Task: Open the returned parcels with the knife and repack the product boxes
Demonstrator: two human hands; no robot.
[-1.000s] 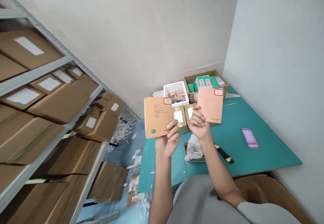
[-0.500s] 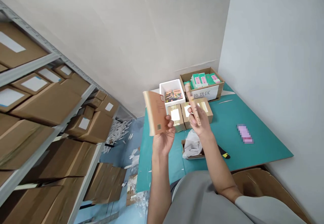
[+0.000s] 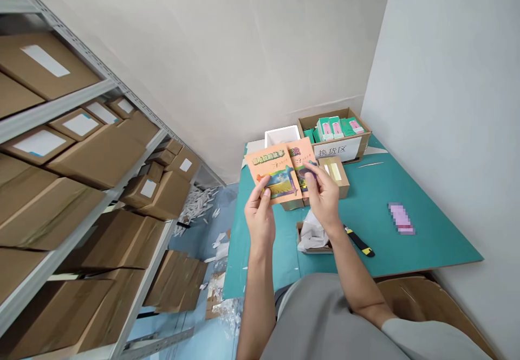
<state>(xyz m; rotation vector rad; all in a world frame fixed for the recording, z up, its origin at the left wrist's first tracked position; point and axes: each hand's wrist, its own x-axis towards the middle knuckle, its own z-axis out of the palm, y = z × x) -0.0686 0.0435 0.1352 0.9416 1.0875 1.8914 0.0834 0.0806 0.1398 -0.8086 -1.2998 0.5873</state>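
Observation:
My left hand (image 3: 260, 213) pinches the lower left corner of an orange book (image 3: 273, 166), its front cover with a field picture facing me. A second orange book (image 3: 301, 149) is gripped by my right hand (image 3: 324, 194), thumb and fingers along its right side. The left book overlaps part of the right one, and both are held up above the table. Below my right hand sits a small open carton (image 3: 316, 250) with white plastic wrapping (image 3: 313, 232) in it. Near my right forearm lies a black and yellow utility knife (image 3: 360, 242).
On the green table (image 3: 406, 186), a carton of green boxes (image 3: 347, 147) stands at the back beside a white foam box (image 3: 281, 134). Sealed cartons (image 3: 338, 174) sit behind the books. Shelves of brown boxes (image 3: 93, 154) line the left; a pixelated pink item (image 3: 401, 219) lies right.
Both books have been turned so their front covers face me; before, a back cover and a spine showed. My hands have come closer together, and the books now overlap.

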